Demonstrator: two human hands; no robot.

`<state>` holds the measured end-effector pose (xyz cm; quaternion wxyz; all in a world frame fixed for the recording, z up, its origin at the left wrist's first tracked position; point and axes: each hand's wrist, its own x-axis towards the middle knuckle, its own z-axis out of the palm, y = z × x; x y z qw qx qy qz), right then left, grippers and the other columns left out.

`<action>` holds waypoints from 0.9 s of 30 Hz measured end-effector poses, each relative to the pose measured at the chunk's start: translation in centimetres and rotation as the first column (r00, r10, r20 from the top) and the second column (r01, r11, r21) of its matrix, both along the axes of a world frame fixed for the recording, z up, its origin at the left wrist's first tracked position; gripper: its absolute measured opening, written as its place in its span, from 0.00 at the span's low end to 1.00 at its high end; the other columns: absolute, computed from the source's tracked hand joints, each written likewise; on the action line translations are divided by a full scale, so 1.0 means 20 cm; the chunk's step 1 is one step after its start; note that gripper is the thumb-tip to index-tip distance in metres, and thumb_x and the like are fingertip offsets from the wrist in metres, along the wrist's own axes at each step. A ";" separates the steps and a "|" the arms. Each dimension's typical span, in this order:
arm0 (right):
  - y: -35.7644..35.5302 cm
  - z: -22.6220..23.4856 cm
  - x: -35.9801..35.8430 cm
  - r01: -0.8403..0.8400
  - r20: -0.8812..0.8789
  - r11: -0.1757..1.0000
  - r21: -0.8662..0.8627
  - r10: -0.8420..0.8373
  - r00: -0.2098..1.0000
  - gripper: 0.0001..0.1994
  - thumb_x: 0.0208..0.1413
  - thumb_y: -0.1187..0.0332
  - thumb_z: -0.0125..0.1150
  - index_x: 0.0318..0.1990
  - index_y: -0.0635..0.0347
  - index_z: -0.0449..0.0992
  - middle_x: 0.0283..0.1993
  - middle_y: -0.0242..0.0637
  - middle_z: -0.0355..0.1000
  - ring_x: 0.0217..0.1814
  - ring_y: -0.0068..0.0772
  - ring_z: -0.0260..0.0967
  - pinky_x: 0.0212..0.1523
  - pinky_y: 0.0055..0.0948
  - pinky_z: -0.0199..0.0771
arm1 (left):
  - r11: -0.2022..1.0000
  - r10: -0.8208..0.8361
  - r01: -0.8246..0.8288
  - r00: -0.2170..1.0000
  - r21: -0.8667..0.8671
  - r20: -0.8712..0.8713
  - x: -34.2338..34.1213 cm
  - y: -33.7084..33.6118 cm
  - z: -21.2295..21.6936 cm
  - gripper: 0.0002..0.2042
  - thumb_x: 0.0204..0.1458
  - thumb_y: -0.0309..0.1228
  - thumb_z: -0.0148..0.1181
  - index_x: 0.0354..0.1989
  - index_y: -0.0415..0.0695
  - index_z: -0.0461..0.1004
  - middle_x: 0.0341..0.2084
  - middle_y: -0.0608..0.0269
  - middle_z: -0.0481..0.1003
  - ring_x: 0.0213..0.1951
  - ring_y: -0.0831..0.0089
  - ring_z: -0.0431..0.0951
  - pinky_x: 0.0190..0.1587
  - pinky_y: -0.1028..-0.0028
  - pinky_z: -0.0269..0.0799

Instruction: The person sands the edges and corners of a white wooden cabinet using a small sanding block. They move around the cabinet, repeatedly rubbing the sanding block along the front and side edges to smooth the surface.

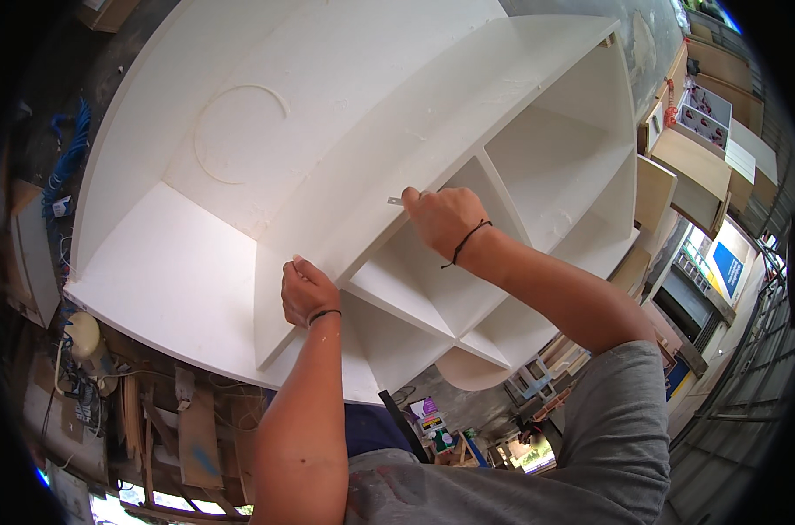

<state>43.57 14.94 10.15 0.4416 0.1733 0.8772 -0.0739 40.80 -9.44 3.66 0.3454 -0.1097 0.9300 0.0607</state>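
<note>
The right hand (pixel 441 219) pinches a thin metal blade (pixel 395 200) against the white shelf unit's (pixel 327 105) front edge, running near-left to far-right, while the left hand (pixel 305 293), fingers curled, braces that edge nearer.

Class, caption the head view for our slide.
Right hand draws a thin metal blade along a white cabinet; left hand steadies it.

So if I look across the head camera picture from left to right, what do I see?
Blue cable coil → engraved circle on the white panel → left hand → right hand with a thin metal blade → wooden drawer boxes.
</note>
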 end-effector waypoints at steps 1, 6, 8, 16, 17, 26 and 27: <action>0.02 0.00 0.00 0.008 0.008 1.000 0.029 -0.008 1.000 0.07 0.58 0.67 0.48 0.37 0.59 0.69 0.26 0.48 0.75 0.30 0.49 0.76 0.32 0.45 0.74 | 1.000 -0.008 0.008 1.000 0.002 -0.008 -0.01 -0.01 -0.01 0.20 0.61 0.46 0.36 0.31 0.47 0.71 0.28 0.63 0.78 0.33 0.59 0.77 0.32 0.60 0.70; 0.83 0.00 0.06 0.061 -0.022 0.867 0.495 -0.057 0.998 0.09 0.58 0.69 0.45 0.38 0.60 0.73 0.36 0.46 0.78 0.39 0.46 0.77 0.38 0.41 0.77 | 1.000 0.006 -0.006 0.999 0.000 0.051 -0.02 0.03 0.03 0.19 0.61 0.46 0.36 0.32 0.47 0.72 0.29 0.63 0.78 0.34 0.60 0.78 0.33 0.60 0.70; 0.84 0.03 -0.01 0.075 -0.043 0.862 0.501 -0.062 0.997 0.09 0.58 0.70 0.45 0.39 0.60 0.73 0.36 0.46 0.78 0.40 0.45 0.77 0.38 0.41 0.77 | 1.000 0.009 -0.009 0.999 -0.002 0.036 -0.03 0.02 0.02 0.19 0.61 0.45 0.36 0.32 0.47 0.72 0.29 0.63 0.78 0.34 0.60 0.78 0.33 0.60 0.70; -0.18 0.04 -0.17 -0.039 0.231 0.993 -0.112 0.064 0.971 0.09 0.57 0.69 0.49 0.39 0.59 0.75 0.35 0.45 0.78 0.40 0.40 0.78 0.39 0.36 0.78 | 1.000 -0.013 0.013 1.000 -0.011 -0.003 -0.01 0.00 0.00 0.19 0.61 0.45 0.36 0.31 0.47 0.71 0.27 0.64 0.77 0.32 0.61 0.77 0.33 0.61 0.70; -0.03 -0.04 -0.10 -0.020 0.144 0.995 0.096 0.006 0.990 0.09 0.56 0.69 0.50 0.37 0.59 0.76 0.34 0.42 0.79 0.40 0.40 0.79 0.37 0.36 0.78 | 1.000 -0.007 0.007 1.000 -0.006 0.007 -0.01 0.00 0.00 0.19 0.61 0.45 0.36 0.31 0.48 0.71 0.27 0.65 0.77 0.32 0.61 0.77 0.33 0.61 0.70; 0.33 0.04 -0.14 -0.070 0.163 0.977 0.203 0.037 0.986 0.09 0.58 0.69 0.46 0.40 0.59 0.73 0.37 0.44 0.78 0.42 0.43 0.77 0.40 0.38 0.78 | 1.000 0.015 -0.015 1.000 -0.002 0.002 -0.01 0.01 0.01 0.18 0.61 0.45 0.37 0.31 0.48 0.71 0.27 0.66 0.77 0.32 0.63 0.77 0.32 0.62 0.70; 0.15 0.05 -0.14 -0.082 0.230 0.993 0.088 0.060 0.971 0.09 0.58 0.69 0.47 0.40 0.59 0.74 0.37 0.43 0.78 0.42 0.42 0.77 0.39 0.38 0.78 | 1.000 0.019 -0.018 1.000 -0.003 0.014 -0.02 0.01 0.01 0.18 0.61 0.45 0.37 0.30 0.48 0.71 0.26 0.66 0.77 0.32 0.63 0.77 0.32 0.62 0.69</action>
